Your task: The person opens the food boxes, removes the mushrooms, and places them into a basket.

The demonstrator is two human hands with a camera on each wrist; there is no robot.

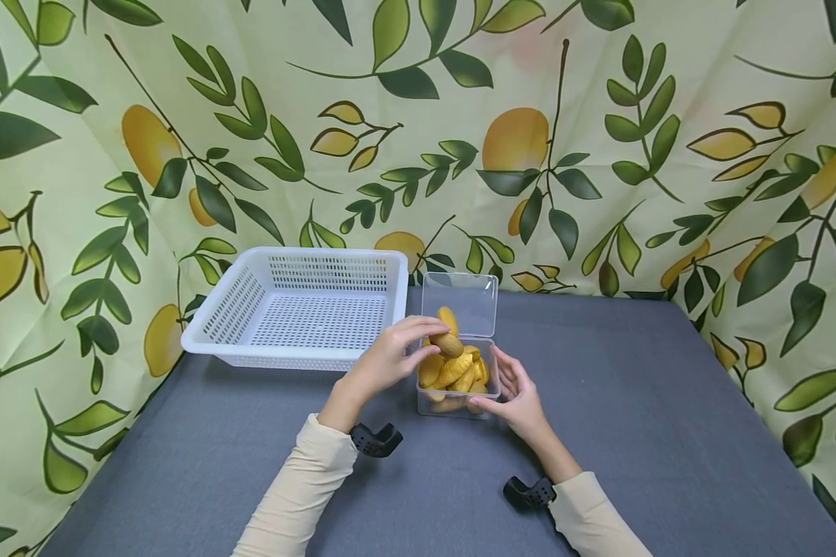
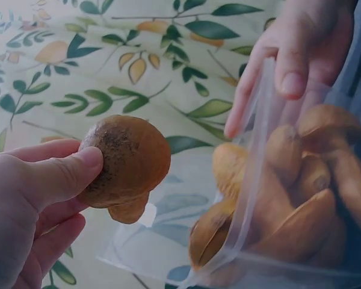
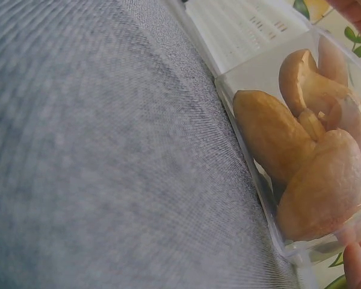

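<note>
Now, from afar, I have a mushroom (image 2: 129,159) pinched in my left hand (image 1: 386,354) above the box (image 1: 424,408), which my right hand (image 1: 520,396) grips, probably to steady it. Behind the pinch is the open lid (image 1: 475,305); left, a basket (image 1: 279,355). Below lies a grey table (image 1: 620,410); beyond, leafy cloth (image 1: 425,116).

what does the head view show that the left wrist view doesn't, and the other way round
Only the head view: the white basket and both sleeves.
Only the left wrist view: the dark patch on the held mushroom.
Both: the left hand pinching that mushroom, the right hand at the clear box of mushrooms, and the leafy cloth.
</note>
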